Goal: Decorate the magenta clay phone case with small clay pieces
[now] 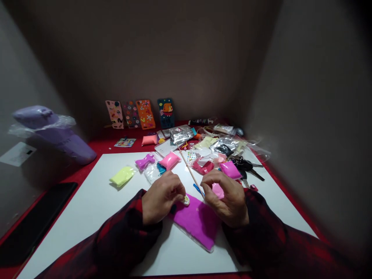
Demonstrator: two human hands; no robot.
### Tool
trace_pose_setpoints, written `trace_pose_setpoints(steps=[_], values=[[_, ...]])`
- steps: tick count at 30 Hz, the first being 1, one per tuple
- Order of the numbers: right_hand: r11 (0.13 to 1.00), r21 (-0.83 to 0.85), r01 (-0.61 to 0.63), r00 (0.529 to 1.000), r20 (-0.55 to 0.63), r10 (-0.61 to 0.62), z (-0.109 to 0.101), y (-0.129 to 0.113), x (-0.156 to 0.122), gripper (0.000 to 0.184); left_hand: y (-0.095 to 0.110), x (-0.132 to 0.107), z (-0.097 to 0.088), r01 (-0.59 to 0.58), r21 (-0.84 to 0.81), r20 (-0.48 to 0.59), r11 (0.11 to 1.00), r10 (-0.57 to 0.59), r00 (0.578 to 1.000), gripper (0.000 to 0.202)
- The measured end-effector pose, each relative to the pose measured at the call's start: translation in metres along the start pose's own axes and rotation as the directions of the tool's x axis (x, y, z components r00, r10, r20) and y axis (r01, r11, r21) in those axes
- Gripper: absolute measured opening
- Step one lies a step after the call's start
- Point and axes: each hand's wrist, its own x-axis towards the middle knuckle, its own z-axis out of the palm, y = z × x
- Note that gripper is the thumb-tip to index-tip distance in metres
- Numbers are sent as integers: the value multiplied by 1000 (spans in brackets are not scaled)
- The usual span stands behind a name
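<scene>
A flat magenta clay-covered piece (197, 221) shaped like a phone case lies on the white board (95, 197) in front of me. My left hand (161, 197) is closed, its fingertips pinching a small pale decoration (186, 200) at the piece's upper left edge. My right hand (228, 199) is closed on a thin wooden stick (188, 168) that slants up and away to the left. A lump of pink clay (217, 190) sits just under its fingers.
Clay packets lie on the board: yellow-green (122, 176), purple (145, 161), pink (169, 160), magenta (230, 169). Keys (247, 166) and plastic bags clutter the right. Several decorated cases (139, 113) lean on the back wall. A purple object (55, 133) and a black slab (35, 221) sit at left.
</scene>
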Motion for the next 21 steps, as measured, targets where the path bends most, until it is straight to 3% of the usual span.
trace_pose_setpoints(steps=[8, 15, 21], values=[[1000, 3, 0, 1000, -1, 0, -1, -1, 2, 14, -2, 2, -1, -58, 46, 19, 997, 57, 998, 17], [1000, -5, -4, 1000, 5, 4, -2, -2, 1, 14, -2, 3, -1, -14, 29, -120, 999, 18, 993, 13], [999, -1, 43, 994, 105, -42, -3, -1, 2, 14, 10, 3, 0, -31, -96, -189, 995, 12, 982, 15]])
